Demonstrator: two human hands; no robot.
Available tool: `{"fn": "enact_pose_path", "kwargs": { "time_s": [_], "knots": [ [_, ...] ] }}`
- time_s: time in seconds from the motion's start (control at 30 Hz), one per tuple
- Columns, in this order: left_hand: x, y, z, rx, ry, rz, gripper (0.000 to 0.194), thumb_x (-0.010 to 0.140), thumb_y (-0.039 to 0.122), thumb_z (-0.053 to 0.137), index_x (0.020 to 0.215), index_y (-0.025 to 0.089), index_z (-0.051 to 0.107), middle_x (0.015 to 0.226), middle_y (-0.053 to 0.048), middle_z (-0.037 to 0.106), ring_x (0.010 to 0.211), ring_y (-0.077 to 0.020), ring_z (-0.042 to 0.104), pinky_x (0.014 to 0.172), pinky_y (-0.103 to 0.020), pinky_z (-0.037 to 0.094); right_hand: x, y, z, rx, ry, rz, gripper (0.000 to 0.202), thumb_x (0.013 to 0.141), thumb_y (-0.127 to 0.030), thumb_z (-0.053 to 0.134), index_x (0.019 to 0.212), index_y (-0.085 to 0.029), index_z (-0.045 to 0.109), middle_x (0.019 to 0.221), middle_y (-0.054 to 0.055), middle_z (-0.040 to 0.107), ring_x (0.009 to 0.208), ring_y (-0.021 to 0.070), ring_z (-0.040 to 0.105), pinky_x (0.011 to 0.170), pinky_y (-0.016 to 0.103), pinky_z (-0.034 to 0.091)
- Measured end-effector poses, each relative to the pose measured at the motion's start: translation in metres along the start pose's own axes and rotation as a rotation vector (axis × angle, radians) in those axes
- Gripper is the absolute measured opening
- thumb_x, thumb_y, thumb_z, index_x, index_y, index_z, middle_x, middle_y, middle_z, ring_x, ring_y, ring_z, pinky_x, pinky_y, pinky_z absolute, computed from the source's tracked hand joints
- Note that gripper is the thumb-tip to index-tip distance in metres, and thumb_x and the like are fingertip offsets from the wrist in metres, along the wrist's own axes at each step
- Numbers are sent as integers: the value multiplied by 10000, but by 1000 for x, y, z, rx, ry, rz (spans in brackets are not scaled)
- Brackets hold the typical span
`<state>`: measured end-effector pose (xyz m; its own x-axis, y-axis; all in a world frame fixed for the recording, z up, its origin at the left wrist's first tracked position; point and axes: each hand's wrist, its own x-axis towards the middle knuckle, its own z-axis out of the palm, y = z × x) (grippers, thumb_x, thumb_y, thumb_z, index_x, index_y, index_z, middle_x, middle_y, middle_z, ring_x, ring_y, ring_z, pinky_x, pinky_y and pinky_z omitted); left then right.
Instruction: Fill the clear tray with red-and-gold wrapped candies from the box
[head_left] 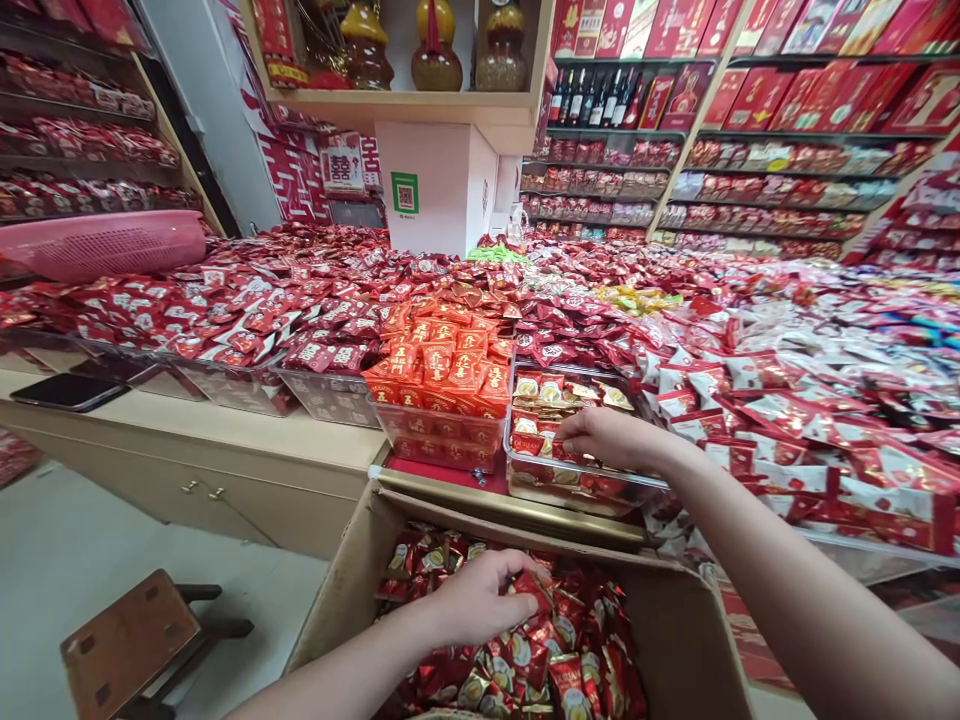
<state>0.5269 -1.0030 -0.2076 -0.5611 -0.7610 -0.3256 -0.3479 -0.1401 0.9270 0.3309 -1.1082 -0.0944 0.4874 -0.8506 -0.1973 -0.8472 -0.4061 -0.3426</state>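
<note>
An open cardboard box (679,630) holds a heap of red and gold candy packets (574,680). Inside it my left hand (484,597) has its fingers closed around a red packet (531,592). Beyond the box, a clear plastic bin (574,478) contains similar packets laid in rows, cream and red. My right hand (611,437) reaches into that bin from the right, fingers bent down onto the packets; whether it grips one is hidden. Left of this bin stands another clear bin (442,440) piled with orange-red packets (450,365).
More bins of red and white packets (757,400) spread across the counter (330,430). A phone (67,392) and a pink basket (105,245) are at the left. A wooden stool (129,640) stands on the floor. A white pillar (427,190) rises behind the bins.
</note>
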Motion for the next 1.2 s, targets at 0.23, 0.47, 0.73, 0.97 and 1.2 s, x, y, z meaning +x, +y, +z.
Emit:
{"fn": "enact_pose_path", "kwargs": {
  "time_s": [0.23,0.47,0.73,0.97,1.2],
  "knots": [
    [1,-4,0,39,-19,21,335,667,224,492,990,174,565,729,10,571,558,-80,427,562,-200,366,6,-2,1,-83,-36,47,203,697,-178,448,744,-188,645,682,8,614,612,124,497,574,210,358],
    [2,-7,0,86,-21,13,323,671,244,489,979,182,567,657,28,531,479,-63,353,477,-178,315,5,-9,14,-136,63,16,222,717,-194,449,776,-186,664,744,37,652,673,148,551,637,222,376],
    [1,-8,-1,144,-20,33,304,680,241,471,963,202,575,636,35,520,456,-62,342,474,-180,309,-1,-7,20,-100,134,52,219,707,-211,447,773,-184,654,731,44,649,645,148,547,605,225,368],
    [0,-9,-1,190,-11,51,301,672,240,486,952,202,588,661,31,545,517,-79,401,533,-187,347,-6,3,15,53,36,11,257,732,-305,424,732,-152,631,601,10,577,539,107,458,516,206,346],
    [0,-11,0,184,-31,66,305,669,230,484,953,196,589,741,17,581,572,-92,447,577,-195,370,-3,-5,6,-1,9,48,202,690,-261,478,695,-170,658,607,4,590,589,124,484,558,213,354]
  ]
}}
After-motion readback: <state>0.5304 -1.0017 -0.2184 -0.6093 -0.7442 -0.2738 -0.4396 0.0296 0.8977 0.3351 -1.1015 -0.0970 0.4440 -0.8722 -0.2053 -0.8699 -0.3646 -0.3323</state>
